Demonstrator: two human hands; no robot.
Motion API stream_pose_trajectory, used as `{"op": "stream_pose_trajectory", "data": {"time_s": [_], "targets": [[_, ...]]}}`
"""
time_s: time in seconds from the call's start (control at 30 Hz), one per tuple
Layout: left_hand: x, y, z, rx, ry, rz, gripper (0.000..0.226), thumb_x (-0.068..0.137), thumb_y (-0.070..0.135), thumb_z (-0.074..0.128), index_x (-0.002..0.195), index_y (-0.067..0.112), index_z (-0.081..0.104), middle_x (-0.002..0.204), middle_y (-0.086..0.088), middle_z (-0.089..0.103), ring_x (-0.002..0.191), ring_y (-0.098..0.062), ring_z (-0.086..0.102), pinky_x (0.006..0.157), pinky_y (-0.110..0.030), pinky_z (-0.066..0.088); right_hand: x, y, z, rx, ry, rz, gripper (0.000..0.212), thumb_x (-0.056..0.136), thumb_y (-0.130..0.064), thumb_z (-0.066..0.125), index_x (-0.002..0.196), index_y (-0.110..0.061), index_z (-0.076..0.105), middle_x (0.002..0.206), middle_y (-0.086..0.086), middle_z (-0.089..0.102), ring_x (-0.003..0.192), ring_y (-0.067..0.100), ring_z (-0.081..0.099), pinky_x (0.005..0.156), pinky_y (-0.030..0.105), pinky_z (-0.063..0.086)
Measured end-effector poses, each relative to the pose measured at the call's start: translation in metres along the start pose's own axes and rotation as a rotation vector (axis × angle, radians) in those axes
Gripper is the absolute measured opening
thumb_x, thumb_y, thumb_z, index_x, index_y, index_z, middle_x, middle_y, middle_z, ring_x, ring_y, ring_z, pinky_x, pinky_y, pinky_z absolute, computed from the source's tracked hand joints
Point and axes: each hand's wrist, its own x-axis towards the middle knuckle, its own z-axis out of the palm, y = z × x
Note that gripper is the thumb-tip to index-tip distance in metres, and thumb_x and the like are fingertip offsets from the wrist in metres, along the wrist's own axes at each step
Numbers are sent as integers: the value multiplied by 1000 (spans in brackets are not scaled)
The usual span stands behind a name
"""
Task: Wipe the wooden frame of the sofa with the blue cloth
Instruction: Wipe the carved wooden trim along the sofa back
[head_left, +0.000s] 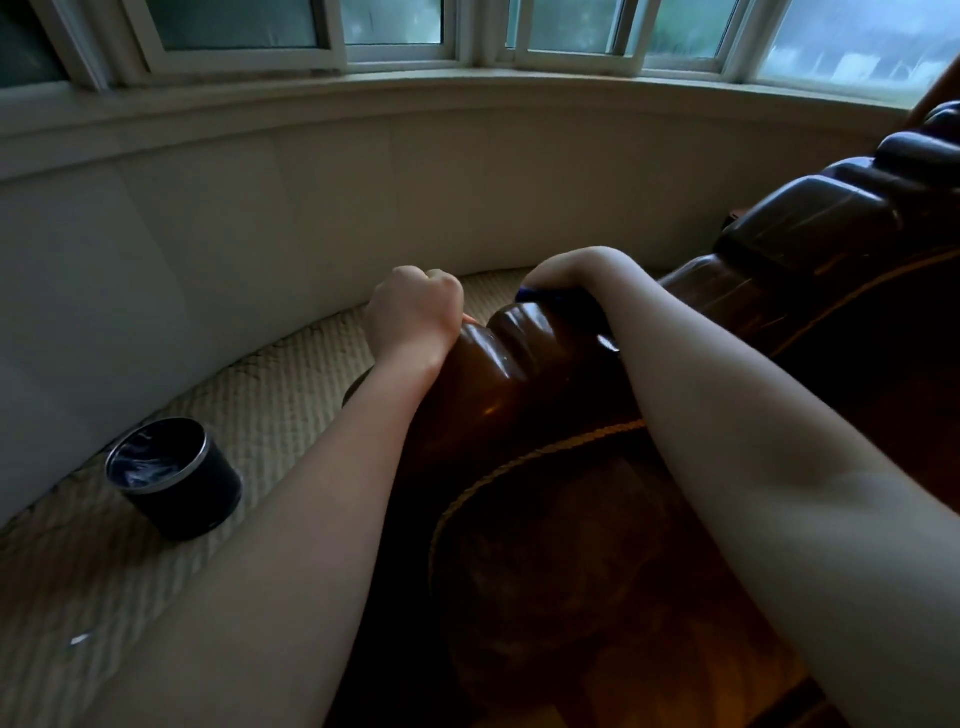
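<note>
Two hands on the sofa's wooden frame (519, 353) | right hand (576, 273) curled over the blue cloth (550, 299), pressing it on the carved top rail | left hand (413, 309) fisted, gripping the rail's end | dark round bin (176, 478) on the patterned floor (270, 405) holds a black liner, other contents unclear

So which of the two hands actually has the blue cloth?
The right hand, on top of the carved wooden frame; the blue cloth peeks out beneath it. The left hand is a bare fist at the frame's end, holding no cloth.
</note>
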Motion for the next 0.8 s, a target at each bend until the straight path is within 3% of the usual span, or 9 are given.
{"op": "stream_pose_trajectory", "data": {"time_s": [0.13, 0.23, 0.33, 0.43, 0.5, 0.6, 0.7, 0.8], "targets": [[0, -3, -1, 0, -5, 9, 33, 89, 17, 37, 92, -2, 63, 102, -22, 65, 96, -37, 57, 74, -32, 38, -12, -28, 17, -145, 63, -152, 25, 86, -41, 54, 78, -20, 63, 80, -3, 66, 74, 14, 63, 63, 26, 46], [0, -4, -2, 6, -15, 16, 30, 88, 17, 37, 87, 0, 61, 99, -20, 65, 90, -34, 57, 72, -31, 36, -11, -30, 17, -198, 107, -187, 29, 85, -46, 51, 75, -22, 63, 80, -4, 64, 72, 13, 62, 64, 28, 44], [4, -3, -2, 7, -23, -3, 33, 88, 18, 37, 89, -1, 63, 99, -20, 66, 94, -37, 58, 73, -32, 38, 1, -12, 4, -66, 4, -98, 30, 90, -34, 49, 66, -16, 55, 66, 1, 56, 53, 15, 51, 53, 22, 40], [1, -1, -2, 32, -11, 13, 28, 88, 18, 37, 79, 3, 60, 92, -17, 66, 80, -32, 55, 69, -30, 35, 11, 17, -9, 78, -21, 30, 26, 91, -35, 51, 72, -18, 53, 69, 2, 50, 55, 16, 46, 50, 20, 36], [0, 1, -2, 51, -1, 24, 27, 89, 18, 37, 75, 5, 57, 90, -17, 66, 79, -31, 54, 68, -29, 34, 18, 24, -12, 18, 58, 54, 24, 92, -36, 50, 84, -15, 60, 83, 5, 58, 70, 19, 53, 62, 26, 40], [0, 5, 1, 89, -51, 77, 24, 89, 16, 38, 75, 5, 54, 93, -18, 66, 83, -31, 56, 70, -30, 38, 24, 24, -4, -75, 350, 105, 25, 86, -33, 45, 93, -13, 59, 102, 5, 61, 90, 23, 56, 81, 34, 42], [-4, 19, 10, 210, -182, 163, 22, 87, 15, 40, 91, 7, 60, 104, -16, 66, 96, -34, 58, 73, -31, 41, 16, 32, 8, -64, 556, 69, 29, 88, -37, 39, 97, -16, 56, 97, 6, 58, 90, 25, 51, 83, 36, 34], [-11, 45, 27, 322, -321, 253, 24, 90, 20, 43, 105, 12, 60, 113, -13, 62, 104, -33, 57, 75, -31, 39, 0, 52, 22, -129, 709, -106, 34, 90, -39, 34, 98, -19, 60, 111, 6, 60, 109, 25, 51, 88, 38, 31]]}}
